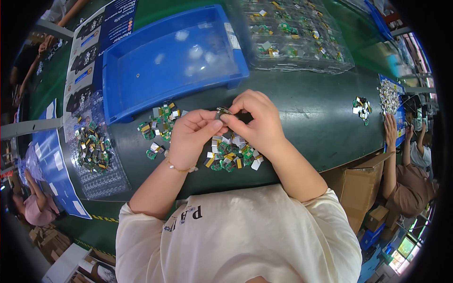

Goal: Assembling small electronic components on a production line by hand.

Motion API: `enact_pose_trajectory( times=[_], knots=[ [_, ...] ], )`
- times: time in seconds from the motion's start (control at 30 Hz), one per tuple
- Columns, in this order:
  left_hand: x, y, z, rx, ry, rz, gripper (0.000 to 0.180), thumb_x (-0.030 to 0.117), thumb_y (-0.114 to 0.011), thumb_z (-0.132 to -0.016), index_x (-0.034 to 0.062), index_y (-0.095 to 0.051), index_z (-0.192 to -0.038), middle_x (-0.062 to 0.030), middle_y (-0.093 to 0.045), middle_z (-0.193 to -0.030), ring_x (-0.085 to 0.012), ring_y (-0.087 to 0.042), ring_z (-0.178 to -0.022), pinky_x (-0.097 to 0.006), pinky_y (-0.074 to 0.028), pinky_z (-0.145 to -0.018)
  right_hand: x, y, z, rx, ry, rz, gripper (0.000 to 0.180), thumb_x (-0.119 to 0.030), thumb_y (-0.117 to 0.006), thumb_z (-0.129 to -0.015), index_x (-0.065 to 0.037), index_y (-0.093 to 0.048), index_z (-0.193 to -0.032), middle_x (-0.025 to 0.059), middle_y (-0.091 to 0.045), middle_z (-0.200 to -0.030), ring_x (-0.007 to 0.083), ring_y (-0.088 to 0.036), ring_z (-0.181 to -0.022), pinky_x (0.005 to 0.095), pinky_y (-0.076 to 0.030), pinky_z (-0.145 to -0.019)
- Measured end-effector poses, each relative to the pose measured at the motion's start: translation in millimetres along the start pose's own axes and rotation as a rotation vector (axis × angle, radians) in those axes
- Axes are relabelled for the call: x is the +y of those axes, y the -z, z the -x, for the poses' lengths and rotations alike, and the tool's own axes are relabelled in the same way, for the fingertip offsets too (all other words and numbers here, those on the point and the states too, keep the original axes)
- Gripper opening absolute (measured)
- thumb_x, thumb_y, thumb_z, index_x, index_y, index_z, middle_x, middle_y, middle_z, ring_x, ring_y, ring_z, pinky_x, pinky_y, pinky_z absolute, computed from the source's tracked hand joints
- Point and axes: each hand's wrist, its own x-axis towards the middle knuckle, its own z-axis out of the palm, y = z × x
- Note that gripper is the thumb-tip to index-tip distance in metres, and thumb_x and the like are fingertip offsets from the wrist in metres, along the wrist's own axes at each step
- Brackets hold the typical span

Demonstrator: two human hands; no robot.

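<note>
Over the green table, my left hand (194,129) and my right hand (257,117) meet, thumbs and fingers pinched on one small dark part (222,112) with a light edge. It looks like a small circuit board, but the fingertips cover most of it. Just below my hands lies a pile of small green circuit boards (231,153) with white and yellow pieces on them. Beyond my left hand is a second, looser group of such boards (163,120). A bracelet (181,168) circles my left wrist.
A blue plastic bin (115,70) stands beyond my hands. Stacked clear trays (302,68) hold more boards at the far right. At the left, a clear tray (106,186) bears a heap of boards. A small cluster (362,111) lies to the right. Other people work at both sides.
</note>
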Motion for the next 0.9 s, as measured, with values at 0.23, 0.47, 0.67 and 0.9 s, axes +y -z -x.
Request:
enact_pose_trajectory(
  times=[0.23, 0.47, 0.67, 0.9],
  knots=[
    [2, 4, 3, 0.000, -0.035, -0.044, 0.014, -0.003, -0.058, -0.086, -0.0019, -0.060, -0.100, -0.0107, -0.066, -0.093, -0.0152, -0.065, -0.080, -0.026, -0.054, -0.073, -5, 2, 0, -0.169, -0.284, -0.177, 0.027, -0.008, -0.074, -0.069, -0.005, -0.064, -0.094, 0.0025, -0.056, -0.073, 0.0126, -0.050, -0.067, 0.0243, -0.041, -0.065],
    [13, -6, 6, 0.042, 0.060, -0.078, 0.017, 0.008, -0.055, -0.091, -0.0016, -0.060, -0.103, -0.0117, -0.066, -0.095, -0.0173, -0.065, -0.085, -0.026, -0.053, -0.075, -5, 4, 1, -0.007, -0.068, -0.176, 0.043, -0.003, -0.072, -0.069, -0.006, -0.060, -0.110, 0.0035, -0.061, -0.080, 0.0150, -0.053, -0.073, 0.0258, -0.043, -0.069],
    [7, -3, 5, -0.048, 0.016, 0.203, 0.021, 0.009, -0.054, -0.091, -0.0016, -0.059, -0.109, -0.0122, -0.065, -0.100, -0.0194, -0.065, -0.089, -0.027, -0.053, -0.078, -4, 7, 0, 0.054, 0.190, -0.015, 0.025, -0.008, -0.074, -0.067, -0.008, -0.064, -0.090, 0.0053, -0.065, -0.086, 0.0226, -0.058, -0.077, 0.0325, -0.044, -0.072],
    [2, 2, 7, 0.057, -0.099, -0.015, 0.024, -0.001, -0.057, -0.086, -0.0031, -0.059, -0.111, -0.0127, -0.065, -0.102, -0.0196, -0.064, -0.092, -0.028, -0.052, -0.082, -1, 3, -2, 0.043, 0.217, 0.029, 0.016, -0.009, -0.074, -0.066, -0.008, -0.063, -0.078, 0.0046, -0.065, -0.082, 0.0229, -0.060, -0.077, 0.0338, -0.043, -0.070]
  ],
)
